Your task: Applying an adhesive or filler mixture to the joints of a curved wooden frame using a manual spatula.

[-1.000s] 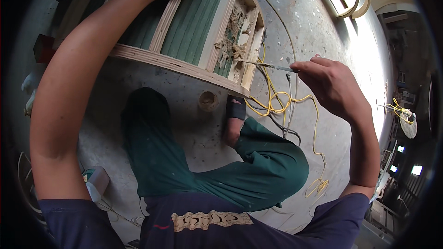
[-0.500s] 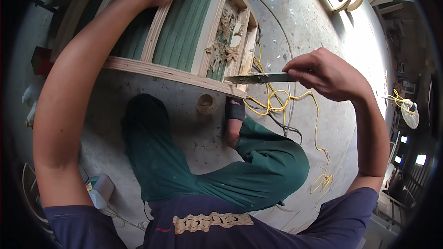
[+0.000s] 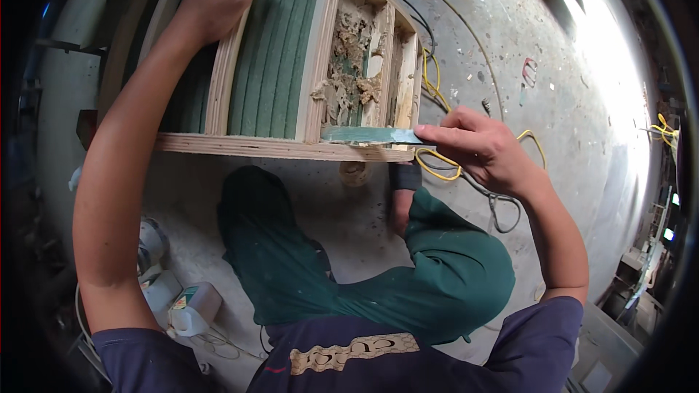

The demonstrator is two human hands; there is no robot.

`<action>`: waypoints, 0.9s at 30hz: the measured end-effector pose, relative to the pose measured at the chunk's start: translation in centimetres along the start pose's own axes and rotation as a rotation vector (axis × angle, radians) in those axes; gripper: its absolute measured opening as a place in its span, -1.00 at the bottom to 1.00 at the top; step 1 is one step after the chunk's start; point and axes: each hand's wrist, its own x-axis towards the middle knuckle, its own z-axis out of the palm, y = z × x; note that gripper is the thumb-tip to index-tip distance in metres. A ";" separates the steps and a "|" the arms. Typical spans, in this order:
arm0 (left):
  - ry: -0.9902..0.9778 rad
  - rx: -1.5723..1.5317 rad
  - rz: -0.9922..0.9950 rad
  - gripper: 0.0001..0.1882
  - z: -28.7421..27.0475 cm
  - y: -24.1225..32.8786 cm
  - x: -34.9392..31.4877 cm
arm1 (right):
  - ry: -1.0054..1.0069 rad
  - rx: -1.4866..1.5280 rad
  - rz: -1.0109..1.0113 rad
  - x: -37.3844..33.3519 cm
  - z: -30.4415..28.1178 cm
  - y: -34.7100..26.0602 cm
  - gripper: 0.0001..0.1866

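My right hand (image 3: 484, 147) pinches a flat, greenish-grey strip-shaped blade (image 3: 368, 135) between thumb and fingers. The blade lies across the near right end of a plywood frame (image 3: 247, 144), just inside its front rail. The frame has crosswise ribs and a ribbed green panel (image 3: 268, 58) showing between them. Lumpy brown paste-like matter (image 3: 348, 65) clings inside the right compartment and to its ribs. At the frame's far side my left hand (image 3: 217, 1) grips a rib, its thumb stretched along the wood; some fingertips are cut off by the picture's top edge.
Under the frame's front rail a small round tub (image 3: 354, 172) stands on the concrete floor, partly hidden. Yellow cable (image 3: 437, 164) and dark cords lie to the right near my foot. Plastic jugs (image 3: 195, 309) stand at lower left. A red-handled tool (image 3: 529, 73) lies farther right.
The blade has moved left and further into the frame's right end, now lying along the front rail. My left hand has shifted left along the far side. The view has also shifted.
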 end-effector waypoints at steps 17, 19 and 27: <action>0.176 0.006 0.366 -0.57 2.1 -5.0 1.0 | -0.077 -0.366 -0.124 1.2 -3.4 0.4 -0.45; 0.174 0.012 0.343 -0.58 2.3 -5.1 1.0 | -0.077 -0.323 -0.110 0.9 -3.8 0.1 -0.45; 0.194 0.061 0.329 -0.57 2.5 -5.3 0.9 | -0.024 -0.295 -0.078 1.1 -3.5 0.3 -0.49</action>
